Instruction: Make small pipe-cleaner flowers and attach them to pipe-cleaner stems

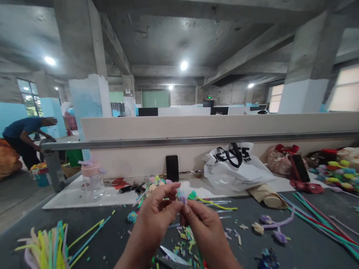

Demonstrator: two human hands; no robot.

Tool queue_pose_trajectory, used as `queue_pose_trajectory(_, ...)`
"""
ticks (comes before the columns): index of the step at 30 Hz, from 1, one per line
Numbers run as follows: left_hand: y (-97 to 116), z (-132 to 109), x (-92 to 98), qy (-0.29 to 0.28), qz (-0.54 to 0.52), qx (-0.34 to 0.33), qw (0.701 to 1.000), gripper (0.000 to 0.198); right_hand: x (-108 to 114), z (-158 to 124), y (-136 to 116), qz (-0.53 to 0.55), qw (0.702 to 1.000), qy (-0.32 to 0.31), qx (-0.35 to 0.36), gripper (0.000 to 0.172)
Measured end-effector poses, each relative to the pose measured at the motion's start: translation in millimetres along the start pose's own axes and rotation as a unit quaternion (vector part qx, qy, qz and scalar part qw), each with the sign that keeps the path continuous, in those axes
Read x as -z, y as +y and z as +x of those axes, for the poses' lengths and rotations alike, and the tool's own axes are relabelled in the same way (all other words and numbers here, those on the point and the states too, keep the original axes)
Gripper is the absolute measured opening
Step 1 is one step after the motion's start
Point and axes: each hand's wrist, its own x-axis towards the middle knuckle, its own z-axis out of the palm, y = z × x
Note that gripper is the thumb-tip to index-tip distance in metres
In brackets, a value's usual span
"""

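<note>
My left hand [154, 217] and my right hand [206, 225] meet over the dark table, fingers closed in a pinch. Between their fingertips shows a small lavender fuzzy chenille piece [182, 197]; its lower part is hidden by my thumbs. Below the hands lie scissors [180, 264], partly covered by my right forearm. Short chenille offcuts [186, 239] in yellow, green and lavender are scattered around them. Just behind my fingers sits a green fuzzy piece [192, 194], and a yellow chenille stem [220, 206] stretches to the right.
Bundled chenille stems [53, 266] lie at left, more long stems [330, 225] at right, near a lavender branched piece [279, 225]. Along the back stand a clear jar [92, 183], a phone [172, 168] and a white bag [237, 171]. A person [25, 135] bends at far left.
</note>
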Motion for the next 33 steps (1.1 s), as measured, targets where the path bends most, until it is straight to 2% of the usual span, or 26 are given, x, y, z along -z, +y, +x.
queue_pose_trajectory(4, 1.8, -4.7, -2.0, 0.111, 0.148, -0.158, 0.97, 0.018, 4.2, 0.9, -3.5, 0.004, 1.0, 0.008, 0.007, 0.032)
queue_pose_trajectory(6, 1.7, -6.7, -4.2, 0.127, 0.172, -0.195, 0.957, 0.015, 4.8, 0.7, -4.7, -0.003, 1.0, 0.013, 0.012, 0.031)
queue_pose_trajectory(9, 1.0, -7.8, -7.3, 0.135, 0.19, -0.207, 0.95, 0.012, 3.7, -0.4, -4.6, -0.012, 1.0, 0.02, 0.018, 0.03)
queue_pose_trajectory(13, 2.2, -5.7, -7.7, 0.149, 0.218, -0.189, 0.946, 0.003, 1.0, -1.1, -2.2, -0.035, 0.999, 0.035, 0.022, 0.028)
queue_pose_trajectory(19, 5.1, -2.2, -6.3, 0.06, 0.123, -0.061, 0.989, 0.014, 2.0, 0.9, -1.2, -0.075, 0.994, 0.034, 0.065, 0.03)
queue_pose_trajectory(23, 5.0, -1.8, -9.9, 0.035, 0.048, -0.026, 0.998, 0.017, 4.1, -0.1, -2.0, -0.059, 0.997, 0.028, 0.041, 0.03)
queue_pose_trajectory(25, 2.1, -2.1, -11.6, 0.041, 0.031, -0.026, 0.998, 0.017, 4.2, -0.7, -2.0, -0.052, 0.998, 0.028, 0.027, 0.03)
queue_pose_trajectory(30, -11.7, -3.3, -13.5, 0.106, 0.019, -0.051, 0.993, 0.012, 3.0, -0.9, -3.6, -0.065, 0.997, 0.043, 0.029, 0.033)
queue_pose_trajectory(33, -16.7, -3.6, -14.3, 0.105, -0.002, -0.042, 0.994, 0.012, 2.6, -1.4, -4.5, -0.087, 0.994, 0.055, 0.027, 0.032)
